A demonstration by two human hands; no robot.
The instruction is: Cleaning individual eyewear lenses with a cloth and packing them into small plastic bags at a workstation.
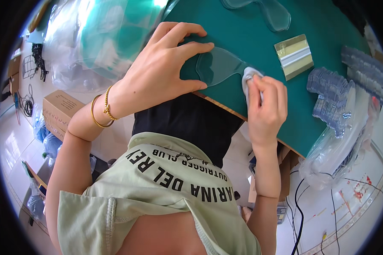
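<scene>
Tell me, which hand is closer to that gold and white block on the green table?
Right. The right hand, wiping the clear lens with a white cloth, lies just below-left of the block; the left hand is farther left.

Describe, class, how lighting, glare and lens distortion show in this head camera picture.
Head view: bright daylight washes out the clear plastic bags at upper left with glare; the fisheye bends the green table edge and leaves a black rim; the left hand and right hand on the clear lens look sharp, with soft shadows.
</scene>
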